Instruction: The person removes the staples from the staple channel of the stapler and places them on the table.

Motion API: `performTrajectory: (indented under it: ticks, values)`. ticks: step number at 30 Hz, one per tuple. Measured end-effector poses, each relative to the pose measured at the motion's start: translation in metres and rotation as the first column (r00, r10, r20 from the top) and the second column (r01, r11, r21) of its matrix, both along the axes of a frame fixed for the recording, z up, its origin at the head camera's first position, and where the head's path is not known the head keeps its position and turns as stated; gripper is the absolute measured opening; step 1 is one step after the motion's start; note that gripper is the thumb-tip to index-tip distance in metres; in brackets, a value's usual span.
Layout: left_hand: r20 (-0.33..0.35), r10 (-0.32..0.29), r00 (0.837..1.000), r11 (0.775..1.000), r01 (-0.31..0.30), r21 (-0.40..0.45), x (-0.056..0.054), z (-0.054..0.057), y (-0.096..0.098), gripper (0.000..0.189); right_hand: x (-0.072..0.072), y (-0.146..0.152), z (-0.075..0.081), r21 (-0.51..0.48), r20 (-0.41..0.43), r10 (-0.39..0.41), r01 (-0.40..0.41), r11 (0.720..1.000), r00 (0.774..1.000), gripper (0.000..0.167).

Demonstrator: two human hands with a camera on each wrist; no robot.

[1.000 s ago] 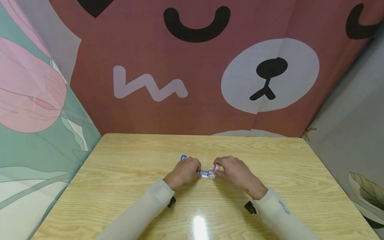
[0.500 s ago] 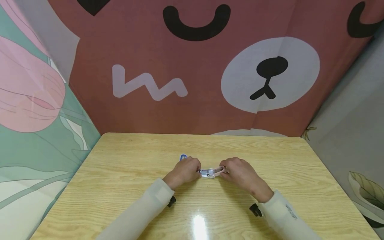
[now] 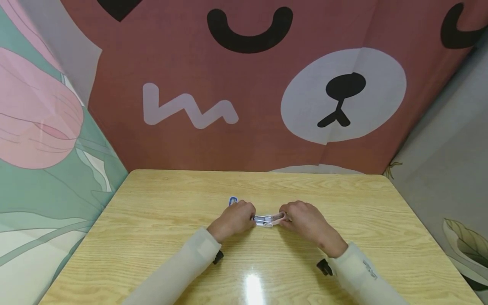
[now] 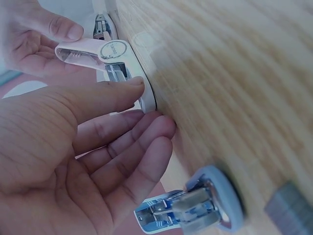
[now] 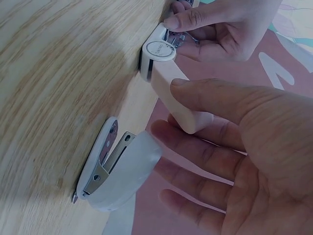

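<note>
Between the two hands, a small white and pink stapler (image 3: 268, 220) is spread open at its round hinge, low over the table. My left hand (image 3: 237, 215) pinches the white base end with thumb and fingers, beside the metal magazine (image 4: 116, 72). The pink top cover (image 5: 168, 93) angles away from the base, and my right hand (image 3: 306, 222) grips its end between thumb and fingers. Behind the left hand is a blue stapler (image 4: 195, 203), partly hidden in the head view. A white stapler (image 5: 124, 169) lies near the right hand and is hidden in the head view.
A grey ridged block (image 4: 291, 208), resembling a strip of staples, lies on the table near the blue stapler. The wood-grain table (image 3: 160, 203) ends at a brown bear-print cloth (image 3: 248, 140) at the back. Printed cloths also hang left and right.
My right hand has moved right with the pink cover, swinging it farther from the base, and then stays nearly still. The left hand keeps its hold on the base.
</note>
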State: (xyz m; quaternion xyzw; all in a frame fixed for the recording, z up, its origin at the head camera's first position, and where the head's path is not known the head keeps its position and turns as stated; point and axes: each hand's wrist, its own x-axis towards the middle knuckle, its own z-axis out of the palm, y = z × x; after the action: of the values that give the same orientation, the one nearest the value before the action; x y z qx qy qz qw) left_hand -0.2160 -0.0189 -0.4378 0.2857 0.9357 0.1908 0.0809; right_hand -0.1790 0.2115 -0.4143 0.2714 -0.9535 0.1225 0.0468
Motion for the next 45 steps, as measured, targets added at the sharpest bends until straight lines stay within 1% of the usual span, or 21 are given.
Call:
performTrajectory:
  ticks: [5, 7, 8, 10, 11, 12, 14, 17, 18, 21, 26, 32, 36, 38, 39, 40, 43, 45]
  values:
    - [0.008, -0.011, 1.0, 1.0, 0.011, -0.002, 0.004, 0.003, -0.001, 0.023, 0.001, -0.001, 0.0, 0.003, -0.006, 0.001, -0.001, 1.0, 1.0, 0.013]
    - [-0.027, -0.025, 0.999, 0.999, 0.024, -0.025, 0.005, 0.005, -0.001, 0.022, 0.001, -0.002, 0.0, -0.003, -0.008, 0.005, -0.005, 1.0, 1.0, 0.013]
    - [-0.051, -0.034, 0.998, 0.999, 0.033, -0.037, 0.006, 0.007, -0.001, 0.018, 0.001, -0.003, 0.0, -0.006, -0.007, 0.005, -0.005, 1.0, 1.0, 0.013]
    - [-0.117, -0.072, 0.991, 0.996, 0.065, -0.067, 0.007, 0.009, 0.0, 0.012, 0.001, -0.003, 0.001, -0.011, -0.002, 0.006, -0.006, 1.0, 1.0, 0.012]
    - [-0.15, -0.097, 0.984, 0.993, 0.085, -0.082, 0.007, 0.009, 0.001, 0.012, 0.001, -0.003, 0.001, -0.011, 0.002, 0.005, -0.005, 1.0, 1.0, 0.012]
    - [-0.191, -0.127, 0.973, 0.989, 0.11, -0.096, 0.007, 0.009, 0.002, 0.013, 0.001, -0.003, 0.002, -0.011, 0.004, 0.003, -0.003, 1.0, 1.0, 0.012]
    - [-0.252, -0.184, 0.95, 0.981, 0.161, -0.109, 0.008, 0.009, 0.004, 0.015, 0.001, -0.003, 0.002, -0.005, 0.004, -0.002, 0.002, 1.0, 1.0, 0.012]
    - [-0.304, -0.246, 0.92, 0.968, 0.219, -0.123, 0.007, 0.008, 0.006, 0.007, 0.001, -0.003, 0.002, 0.0, -0.005, -0.002, 0.002, 1.0, 1.0, 0.012]
    - [-0.312, -0.262, 0.913, 0.964, 0.232, -0.13, 0.007, 0.008, 0.007, 0.007, 0.0, -0.003, 0.001, -0.002, -0.009, 0.001, -0.001, 1.0, 1.0, 0.012]
    - [-0.306, -0.292, 0.906, 0.954, 0.256, -0.153, 0.006, 0.007, 0.008, 0.013, 0.001, -0.004, 0.002, -0.006, -0.011, 0.009, -0.009, 1.0, 1.0, 0.012]
    - [-0.288, -0.316, 0.904, 0.945, 0.274, -0.177, 0.005, 0.007, 0.009, 0.014, 0.001, -0.003, 0.002, -0.007, -0.005, 0.012, -0.012, 1.0, 1.0, 0.012]
    - [-0.304, -0.325, 0.896, 0.94, 0.27, -0.209, 0.005, 0.007, 0.009, 0.015, 0.002, -0.002, 0.002, -0.017, 0.0, 0.009, -0.009, 1.0, 1.0, 0.011]
    - [-0.318, -0.346, 0.883, 0.929, 0.273, -0.251, 0.004, 0.008, 0.01, 0.015, 0.002, -0.001, 0.002, -0.015, 0.0, 0.007, -0.007, 1.0, 1.0, 0.012]
    - [-0.333, -0.364, 0.87, 0.919, 0.276, -0.282, 0.004, 0.007, 0.011, 0.013, 0.002, -0.001, 0.002, -0.016, 0.002, 0.005, -0.005, 1.0, 1.0, 0.012]
    - [-0.345, -0.377, 0.86, 0.911, 0.277, -0.305, 0.004, 0.007, 0.012, 0.012, 0.002, -0.001, 0.002, -0.016, 0.002, 0.004, -0.004, 1.0, 1.0, 0.012]
    - [-0.355, -0.392, 0.848, 0.902, 0.279, -0.33, 0.004, 0.007, 0.012, 0.012, 0.002, -0.001, 0.002, -0.018, 0.004, 0.003, -0.003, 1.0, 1.0, 0.012]
    - [-0.392, -0.446, 0.805, 0.867, 0.28, -0.411, 0.004, 0.007, 0.014, 0.009, 0.002, 0.0, 0.002, -0.016, 0.001, 0.003, -0.003, 1.0, 1.0, 0.012]
    - [-0.406, -0.47, 0.783, 0.851, 0.281, -0.443, 0.004, 0.006, 0.014, 0.008, 0.002, 0.0, 0.001, -0.013, -0.002, 0.004, -0.004, 1.0, 1.0, 0.012]
